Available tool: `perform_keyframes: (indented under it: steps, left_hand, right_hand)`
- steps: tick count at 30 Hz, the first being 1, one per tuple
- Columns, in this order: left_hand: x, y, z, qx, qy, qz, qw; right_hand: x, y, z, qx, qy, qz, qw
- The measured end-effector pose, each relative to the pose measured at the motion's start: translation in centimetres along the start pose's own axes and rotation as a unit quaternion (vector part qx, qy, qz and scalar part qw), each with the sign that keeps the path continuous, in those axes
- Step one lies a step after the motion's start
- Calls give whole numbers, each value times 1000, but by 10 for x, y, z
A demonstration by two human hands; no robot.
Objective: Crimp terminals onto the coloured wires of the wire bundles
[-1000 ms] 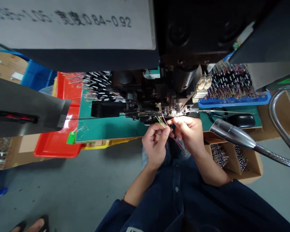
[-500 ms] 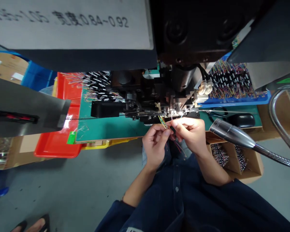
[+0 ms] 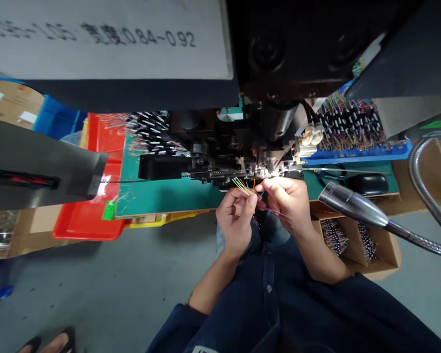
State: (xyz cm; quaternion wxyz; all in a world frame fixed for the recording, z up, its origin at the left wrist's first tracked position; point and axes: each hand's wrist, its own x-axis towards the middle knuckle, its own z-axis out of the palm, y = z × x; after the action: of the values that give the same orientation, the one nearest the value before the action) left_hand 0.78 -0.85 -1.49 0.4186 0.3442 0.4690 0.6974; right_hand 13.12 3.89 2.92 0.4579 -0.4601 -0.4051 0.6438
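Note:
Thin coloured wires point(image 3: 241, 185), yellow, green and orange among them, are pinched between the thumb and fingers of my left hand point(image 3: 235, 215). Other wire ends trail below and to the right, across my right wrist. My right hand point(image 3: 289, 198) is closed at the fingertips on a wire of the same bunch, close under the lit working point of a black crimping machine point(image 3: 238, 147). The tip of that wire is hidden by the fingers and the machine. Both hands are side by side, nearly touching, just in front of the machine.
A red tray point(image 3: 86, 228) stands left on the green bench mat point(image 3: 169, 196). Black-sleeved wire bundles fill a blue tray point(image 3: 356, 156) at right. A lamp head point(image 3: 353, 203) on a flexible neck reaches in above a cardboard box point(image 3: 384, 264) of bundles. Scissors point(image 3: 332, 171) lie behind.
My right hand has shifted slightly left. The wires in my left hand now lean further left, an orange one stands upright, and the trailing ends have swung right.

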Motion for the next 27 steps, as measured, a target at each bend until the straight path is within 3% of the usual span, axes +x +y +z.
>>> perform_keyframes:
  steps: [8, 15, 18, 27]
  left_hand:
    - [0, -1, 1, -7, -2, 6, 1000]
    - [-2, 5, 4, -43, -53, -12, 998]
    - [-1, 6, 5, -51, -67, -16, 996]
    - [0, 5, 1, -58, -45, -4, 997]
  right_hand:
    - [0, -1, -1, 6, -5, -7, 1000]
    - [-5, -15, -3, -33, -61, -32, 997]
    - [-6, -18, 0, -43, -51, -40, 997]
    - [-6, -21, -1, -31, -41, -51, 997]
